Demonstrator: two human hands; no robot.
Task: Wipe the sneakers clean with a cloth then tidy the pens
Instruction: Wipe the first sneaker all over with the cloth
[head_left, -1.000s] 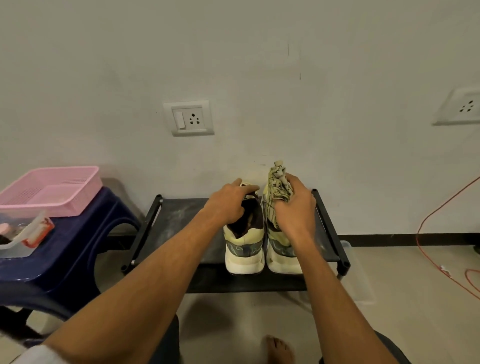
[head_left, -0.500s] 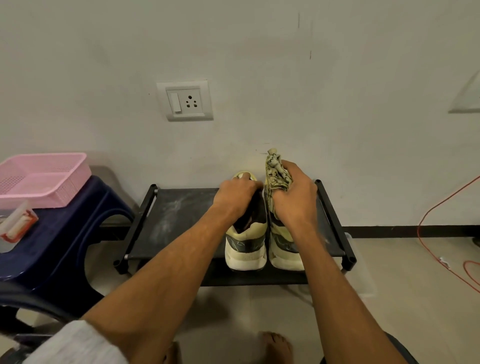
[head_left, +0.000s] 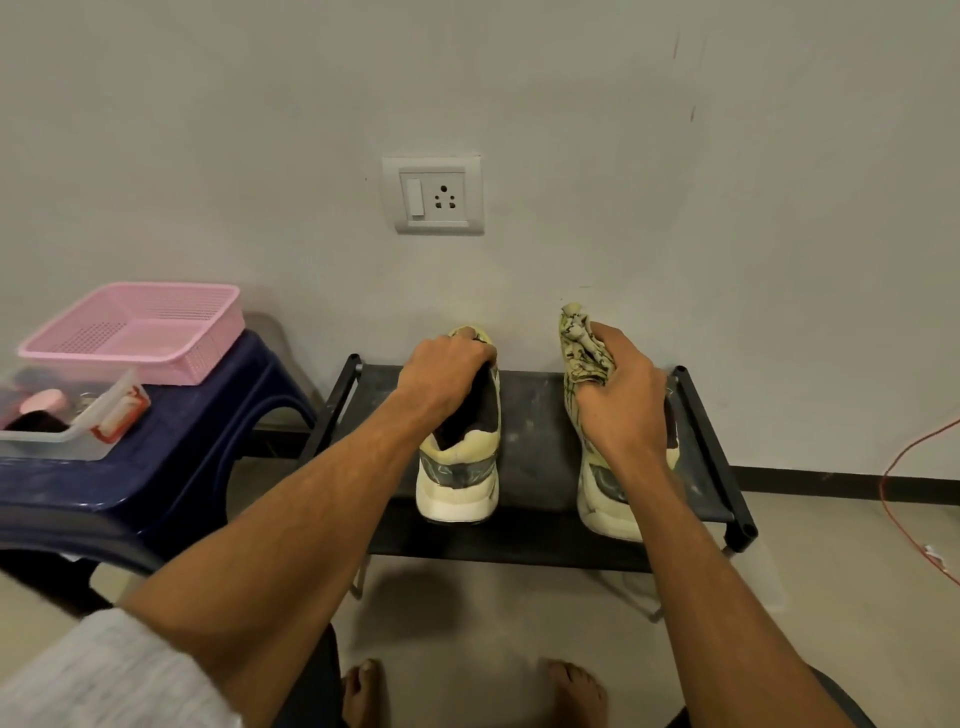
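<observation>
sneakers, count two: cream-yellow pair with grey side panels, heels toward the viewer, toes toward the wall, both on the black shoe rack (head_left: 537, 415) in the middle of the frame.
first sneaker (head_left: 457, 467): frame centre, upright, well apart from its mate with bare shelf between; judged to be spaced out so the inner sides can be reached.
second sneaker (head_left: 605, 501): right of centre, mostly covered by hand and forearm.
left hand (head_left: 447, 370): grip closed over the front of the first sneaker's opening, fingers curled in; judged to be steadying or positioning it.
right hand (head_left: 623, 402): grip bunched round the cloth, palm lying over the second sneaker's top.
cloth (head_left: 579, 345), count one: pale yellow with dark markings, crumpled, its loose end standing above the fingers; judged to be bunched as a wiping pad.
step in hand: wiping stage, judged; pen tidying not yet begun.
pens, count nil identified: the clear plastic container (head_left: 62, 431) at the left edge holds small items, too unclear to name.
pink basket (head_left: 145, 332), count one: on the blue plastic stool (head_left: 182, 431), left of frame, beside the container.
wall socket (head_left: 439, 195), count one: above the rack.
orange cable (head_left: 906, 467), count one: right edge, trailing to the floor.
bare feet, count two: bottom of frame.
</observation>
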